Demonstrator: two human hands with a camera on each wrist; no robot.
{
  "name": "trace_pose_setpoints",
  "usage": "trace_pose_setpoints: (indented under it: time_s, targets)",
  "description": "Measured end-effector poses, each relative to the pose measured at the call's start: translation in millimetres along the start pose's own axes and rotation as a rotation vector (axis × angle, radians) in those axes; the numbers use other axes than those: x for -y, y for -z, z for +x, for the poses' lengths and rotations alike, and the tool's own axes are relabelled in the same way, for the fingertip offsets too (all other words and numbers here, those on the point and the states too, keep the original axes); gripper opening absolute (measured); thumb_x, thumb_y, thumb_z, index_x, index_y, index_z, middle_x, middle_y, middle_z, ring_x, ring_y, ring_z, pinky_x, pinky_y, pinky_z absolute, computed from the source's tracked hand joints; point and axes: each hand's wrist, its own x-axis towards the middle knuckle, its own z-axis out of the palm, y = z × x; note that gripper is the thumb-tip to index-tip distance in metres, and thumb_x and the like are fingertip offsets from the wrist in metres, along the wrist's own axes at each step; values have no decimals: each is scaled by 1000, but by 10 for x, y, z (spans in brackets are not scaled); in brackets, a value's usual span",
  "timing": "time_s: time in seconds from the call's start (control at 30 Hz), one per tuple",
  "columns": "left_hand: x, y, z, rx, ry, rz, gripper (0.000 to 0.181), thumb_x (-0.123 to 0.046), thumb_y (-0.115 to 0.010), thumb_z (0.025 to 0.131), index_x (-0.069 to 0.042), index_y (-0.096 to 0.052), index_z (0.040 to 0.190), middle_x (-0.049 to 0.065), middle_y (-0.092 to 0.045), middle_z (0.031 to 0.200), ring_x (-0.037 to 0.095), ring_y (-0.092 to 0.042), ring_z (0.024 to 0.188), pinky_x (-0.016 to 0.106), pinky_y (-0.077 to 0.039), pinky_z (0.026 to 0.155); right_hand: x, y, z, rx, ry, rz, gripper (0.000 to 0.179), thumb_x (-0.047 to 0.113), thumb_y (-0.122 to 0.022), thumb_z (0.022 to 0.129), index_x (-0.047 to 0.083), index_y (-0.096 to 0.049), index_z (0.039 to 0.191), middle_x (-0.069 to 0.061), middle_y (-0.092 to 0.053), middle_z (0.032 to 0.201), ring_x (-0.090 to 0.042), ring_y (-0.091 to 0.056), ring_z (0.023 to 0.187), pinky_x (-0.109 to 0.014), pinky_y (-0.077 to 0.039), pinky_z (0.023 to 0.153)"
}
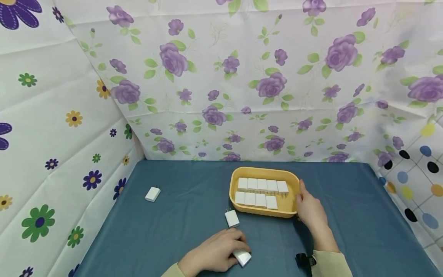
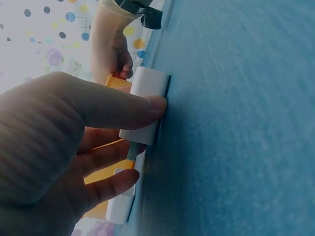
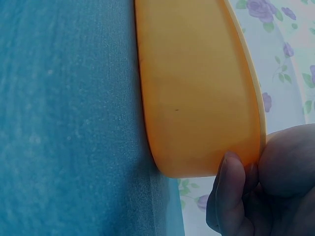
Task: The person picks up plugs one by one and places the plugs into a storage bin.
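Near the front of the table, my left hand (image 1: 221, 249) pinches a white plug-in charger (image 1: 242, 257) low on the cloth. In the left wrist view the thumb lies across that charger (image 2: 143, 81). Its metal prong shows below, between the fingers. A second white charger (image 1: 232, 218) lies just beyond the left fingers, prongs pointing away. My right hand (image 1: 312, 212) grips the right end of a yellow tray (image 1: 293, 188). Inside the tray, several white chargers (image 1: 261, 186) sit in two rows. The right wrist view shows fingers and thumb at the tray's corner (image 3: 202, 123).
Another white charger (image 1: 152, 194) lies alone on the left of the blue tablecloth (image 1: 183, 215). Flower-printed sheets (image 1: 207, 77) stand behind and at the left, and a dotted sheet (image 1: 425, 184) at the right. A black strap (image 1: 305, 260) is on the right wrist.
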Motion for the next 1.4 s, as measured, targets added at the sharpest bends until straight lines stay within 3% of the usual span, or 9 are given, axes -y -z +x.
trace_pose_setpoints:
  time_s: [0.2, 0.77, 1.1, 1.4]
  targets:
    - [6, -20, -5, -20, 10, -18, 29, -19, -80, 99, -27, -77, 127, -10, -66, 118, 3, -61, 107, 20, -49, 94, -10, 1, -5, 3, 0, 13, 64, 27, -32, 117, 18, -2, 173, -11, -59, 66, -23, -60, 50, -39, -49, 51]
    - [21, -27, -1, -7, 32, -21, 32, -22, -83, 97, -27, -77, 127, -12, -65, 117, 0, -60, 105, 20, -49, 91, -9, 2, 3, 5, 0, 7, 64, 26, -32, 117, 17, -1, 173, -13, -61, 75, -23, -60, 51, -39, -50, 52]
    - [-10, -7, 70, -35, 115, -126, 31, -25, -81, 98, -26, -71, 127, -15, -65, 115, -8, -57, 94, 14, -48, 80, 7, 13, -1, 6, 2, 14, 64, 26, -32, 117, 18, -1, 173, -14, -62, 77, -23, -60, 52, -39, -49, 52]
    - [-77, 42, 122, -89, 198, -187, 30, -24, -81, 97, -27, -66, 122, -17, -62, 111, -7, -55, 86, 16, -49, 75, -7, -3, 5, 8, 4, 6, 64, 27, -31, 117, 18, -1, 173, -12, -59, 72, -23, -60, 51, -39, -49, 52]
